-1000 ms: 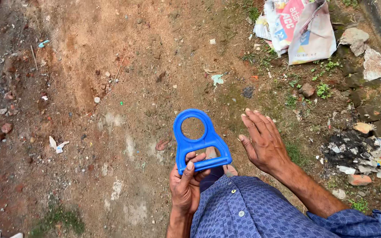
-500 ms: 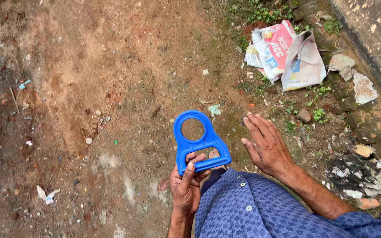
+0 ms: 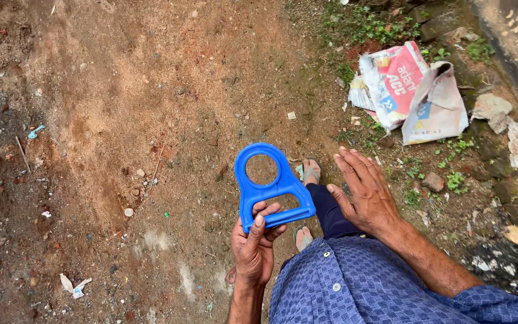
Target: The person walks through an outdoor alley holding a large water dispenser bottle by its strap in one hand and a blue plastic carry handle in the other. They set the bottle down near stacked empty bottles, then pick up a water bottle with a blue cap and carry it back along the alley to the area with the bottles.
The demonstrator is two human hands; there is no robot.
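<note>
Since the earlier picture, the crumpled paper bag [image 3: 412, 96] has slid lower and more to the left in the view, and two sandalled feet [image 3: 310, 171] now show below the blue plastic handle [image 3: 269, 186]; the handle itself has barely moved. It is in the air in front of the person, above the bare dirt ground [image 3: 121, 108]. Its long side runs up the view, leaning a little to the left. The round ring end points away from the person and the flat bar end points back at the body. The left hand [image 3: 253, 249] holds the handle at the bar end, fingers closed around it. The right hand [image 3: 364, 192] is just right of the handle, open wide and flat, holding nothing. The paper bag lies well up and right of the handle, near green weeds [image 3: 367, 24]. A blue checked shirt [image 3: 361, 288] is below the handle.
</note>
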